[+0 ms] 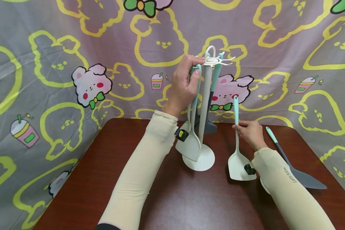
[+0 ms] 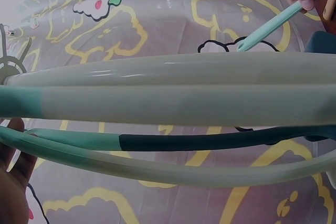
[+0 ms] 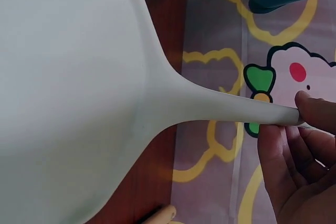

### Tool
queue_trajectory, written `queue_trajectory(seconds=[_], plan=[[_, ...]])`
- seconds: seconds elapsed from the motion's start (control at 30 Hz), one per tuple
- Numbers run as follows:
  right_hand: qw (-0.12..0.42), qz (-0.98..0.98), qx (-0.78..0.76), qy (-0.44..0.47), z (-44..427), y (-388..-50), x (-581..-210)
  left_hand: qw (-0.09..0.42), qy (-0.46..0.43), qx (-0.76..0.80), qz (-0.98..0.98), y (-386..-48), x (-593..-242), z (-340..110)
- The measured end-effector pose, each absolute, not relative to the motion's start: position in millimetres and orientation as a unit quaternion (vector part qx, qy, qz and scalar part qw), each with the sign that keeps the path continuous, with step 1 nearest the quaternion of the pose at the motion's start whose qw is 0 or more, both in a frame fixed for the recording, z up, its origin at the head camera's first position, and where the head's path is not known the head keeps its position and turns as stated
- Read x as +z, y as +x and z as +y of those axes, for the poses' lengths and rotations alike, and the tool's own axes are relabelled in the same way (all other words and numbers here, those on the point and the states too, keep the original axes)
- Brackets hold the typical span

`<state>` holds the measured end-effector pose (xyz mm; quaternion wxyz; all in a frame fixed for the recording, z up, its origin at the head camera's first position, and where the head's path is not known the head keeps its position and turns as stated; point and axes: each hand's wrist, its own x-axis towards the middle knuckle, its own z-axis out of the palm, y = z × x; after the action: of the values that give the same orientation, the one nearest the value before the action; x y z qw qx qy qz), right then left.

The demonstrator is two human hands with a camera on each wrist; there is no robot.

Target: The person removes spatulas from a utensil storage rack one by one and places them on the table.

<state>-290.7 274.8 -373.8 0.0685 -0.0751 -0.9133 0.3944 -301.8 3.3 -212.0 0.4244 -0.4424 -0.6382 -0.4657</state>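
Glossy tabletop [image 1: 195, 198], flared white spatula [image 1: 240, 166]

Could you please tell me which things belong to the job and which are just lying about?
Seemingly in the job:
white stand
front hanging white spatula, in left hand
upright white spatula, in right hand
hanging grey-headed utensil

Lying about, for now:
grey-bladed spatula
white object, mostly hidden

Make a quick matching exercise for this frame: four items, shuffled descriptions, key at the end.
Items
1. Left hand
2. Right hand
3. Rack
4. Table

Descriptions
A. White, with a round base
B. Holds a white spatula apart from the rack
C. Dark reddish-brown
D. Raised to the rack's top

Pairs: 1-D, 2-B, 3-A, 4-C
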Motion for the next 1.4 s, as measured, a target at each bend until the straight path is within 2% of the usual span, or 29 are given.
queue_trajectory(seconds=[0.73,1.4], plan=[[0.042,-0.919,0.380,-0.095,279,-294,-392,0.424,-0.444,-0.469,-0.635,-301,-212,4],[0.000,-0.921,0.385,-0.068,283,-295,-413,0.426,-0.443,-0.471,-0.632,-300,-213,4]])
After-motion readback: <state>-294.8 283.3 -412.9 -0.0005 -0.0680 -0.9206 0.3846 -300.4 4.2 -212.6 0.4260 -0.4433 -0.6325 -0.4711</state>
